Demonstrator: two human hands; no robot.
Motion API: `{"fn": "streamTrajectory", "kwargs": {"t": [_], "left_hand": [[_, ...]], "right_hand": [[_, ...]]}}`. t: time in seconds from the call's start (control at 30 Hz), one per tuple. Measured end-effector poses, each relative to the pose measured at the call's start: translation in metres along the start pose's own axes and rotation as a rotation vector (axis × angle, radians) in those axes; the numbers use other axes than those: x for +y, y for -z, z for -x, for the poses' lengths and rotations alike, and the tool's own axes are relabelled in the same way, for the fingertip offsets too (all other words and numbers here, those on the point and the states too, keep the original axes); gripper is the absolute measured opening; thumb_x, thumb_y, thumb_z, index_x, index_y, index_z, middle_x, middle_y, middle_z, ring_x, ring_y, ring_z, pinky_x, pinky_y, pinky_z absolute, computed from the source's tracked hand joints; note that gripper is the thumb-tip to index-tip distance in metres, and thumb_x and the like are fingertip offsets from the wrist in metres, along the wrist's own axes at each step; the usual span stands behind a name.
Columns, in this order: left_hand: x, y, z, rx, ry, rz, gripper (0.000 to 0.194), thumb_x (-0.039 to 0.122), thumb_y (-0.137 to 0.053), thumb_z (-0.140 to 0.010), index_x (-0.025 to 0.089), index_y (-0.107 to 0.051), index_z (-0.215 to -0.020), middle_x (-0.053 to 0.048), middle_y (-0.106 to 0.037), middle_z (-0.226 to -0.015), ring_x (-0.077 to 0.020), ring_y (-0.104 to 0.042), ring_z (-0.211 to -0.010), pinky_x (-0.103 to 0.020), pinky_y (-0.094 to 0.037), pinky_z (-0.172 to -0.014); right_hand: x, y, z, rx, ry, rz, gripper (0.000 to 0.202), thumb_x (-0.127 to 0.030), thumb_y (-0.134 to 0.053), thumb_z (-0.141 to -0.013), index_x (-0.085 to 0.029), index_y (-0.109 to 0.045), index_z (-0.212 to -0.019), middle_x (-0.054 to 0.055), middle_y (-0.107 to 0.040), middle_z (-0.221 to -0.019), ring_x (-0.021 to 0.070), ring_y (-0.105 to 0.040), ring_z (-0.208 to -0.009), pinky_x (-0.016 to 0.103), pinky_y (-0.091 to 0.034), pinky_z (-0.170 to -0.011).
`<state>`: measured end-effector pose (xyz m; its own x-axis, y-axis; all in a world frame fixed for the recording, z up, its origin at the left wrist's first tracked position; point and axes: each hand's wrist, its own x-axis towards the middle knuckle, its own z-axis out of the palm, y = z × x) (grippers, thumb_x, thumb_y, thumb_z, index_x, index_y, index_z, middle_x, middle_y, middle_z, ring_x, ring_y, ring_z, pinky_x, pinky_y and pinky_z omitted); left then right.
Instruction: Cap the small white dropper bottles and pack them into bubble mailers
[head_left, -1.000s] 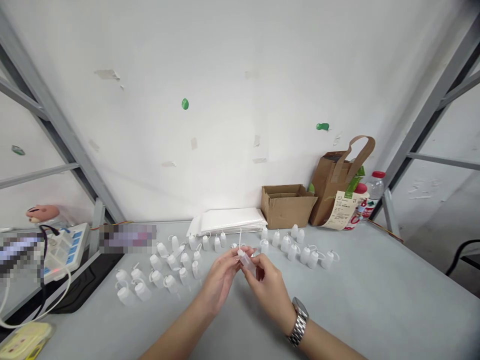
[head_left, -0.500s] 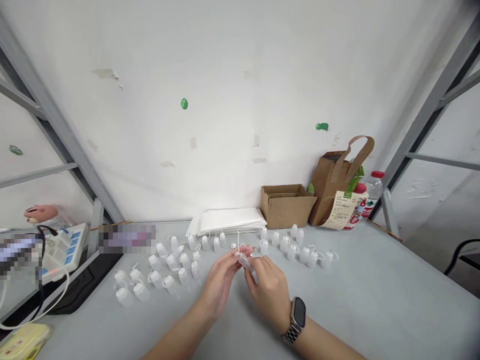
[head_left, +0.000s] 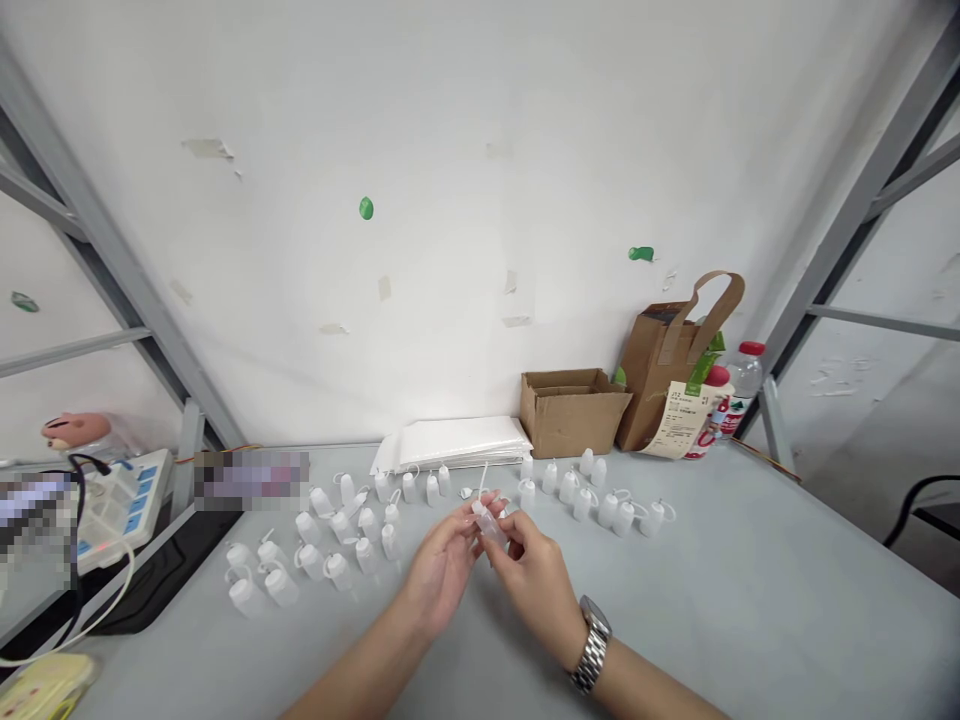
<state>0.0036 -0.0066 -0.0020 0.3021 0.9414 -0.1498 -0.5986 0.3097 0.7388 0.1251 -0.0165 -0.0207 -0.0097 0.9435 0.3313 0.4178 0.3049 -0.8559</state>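
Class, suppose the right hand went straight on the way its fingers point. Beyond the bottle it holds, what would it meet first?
Most likely the left hand, just across the bottle from the right hand, though depth is unclear.

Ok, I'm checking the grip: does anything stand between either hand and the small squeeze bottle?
Nothing visible: the left hand and right hand both touch the small squeeze bottle. The other translucent bottles sit to both sides on the grey table, not between.
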Motion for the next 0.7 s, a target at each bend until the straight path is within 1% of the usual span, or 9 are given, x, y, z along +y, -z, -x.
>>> {"fn": "streamTrajectory", "kwargs": {"t": [0.1,0.2,0.27,0.37,0.47,0.7], "left_hand": [[0.0014,0.0009,-0.0010,0.027,0.022,-0.002,0.033,0.022,-0.051,-0.072,0.014,-0.064,-0.101,-0.009,-0.066,-0.102,-0.0237,-0.051,-0.106,-0.033,-0.034,-0.089],[0.0020,0.0033,-0.0019,0.041,0.043,-0.004,0.035,0.022,-0.048,-0.073,0.013,-0.063,-0.103,-0.009,-0.065,-0.102,-0.0231,-0.052,-0.104,-0.032,-0.035,-0.084],[0.0019,0.0049,-0.0024,0.037,0.056,0.002,0.035,0.023,-0.046,-0.074,0.013,-0.063,-0.104,-0.009,-0.065,-0.102,-0.0226,-0.051,-0.105,-0.032,-0.035,-0.084],[0.0013,0.0068,-0.0030,0.022,0.069,0.018,0.036,0.022,-0.046,-0.075,0.014,-0.063,-0.105,-0.009,-0.065,-0.101,-0.0222,-0.052,-0.104,-0.031,-0.035,-0.083],[0.0011,0.0074,-0.0035,0.015,0.078,0.034,0.036,0.022,-0.045,-0.075,0.014,-0.062,-0.106,-0.009,-0.066,-0.099,-0.0215,-0.053,-0.100,-0.031,-0.035,-0.081],[0.0030,0.0071,-0.0046,0.032,0.109,0.079,0.035,0.020,-0.044,-0.075,0.013,-0.064,-0.103,-0.008,-0.067,-0.092,-0.0178,-0.056,-0.084,-0.029,-0.036,-0.077]], "right_hand": [[0.0003,-0.0009,-0.0030,-0.076,-0.125,-0.203,0.019,-0.035,-0.059,-0.076,-0.021,-0.049,-0.069,-0.005,-0.048,-0.054,0.0121,-0.044,-0.050,0.024,-0.032,-0.049],[-0.0020,-0.0008,-0.0055,-0.137,-0.227,-0.394,0.022,-0.036,-0.063,-0.072,-0.019,-0.049,-0.068,-0.003,-0.053,-0.056,0.0120,-0.047,-0.052,0.023,-0.032,-0.048],[-0.0045,-0.0003,-0.0066,-0.156,-0.283,-0.466,0.026,-0.038,-0.066,-0.069,-0.019,-0.049,-0.067,-0.003,-0.056,-0.056,0.0111,-0.046,-0.050,0.022,-0.031,-0.045],[-0.0075,0.0001,-0.0074,-0.154,-0.337,-0.513,0.031,-0.041,-0.070,-0.064,-0.019,-0.048,-0.064,-0.004,-0.056,-0.053,0.0079,-0.041,-0.042,0.021,-0.028,-0.041],[-0.0081,0.0000,-0.0074,-0.152,-0.349,-0.535,0.034,-0.043,-0.071,-0.062,-0.018,-0.047,-0.063,-0.004,-0.056,-0.051,0.0063,-0.038,-0.039,0.020,-0.027,-0.039],[-0.0069,-0.0005,-0.0065,-0.157,-0.338,-0.507,0.029,-0.038,-0.068,-0.066,-0.018,-0.047,-0.065,-0.004,-0.057,-0.051,0.0064,-0.038,-0.040,0.020,-0.027,-0.040]]}}
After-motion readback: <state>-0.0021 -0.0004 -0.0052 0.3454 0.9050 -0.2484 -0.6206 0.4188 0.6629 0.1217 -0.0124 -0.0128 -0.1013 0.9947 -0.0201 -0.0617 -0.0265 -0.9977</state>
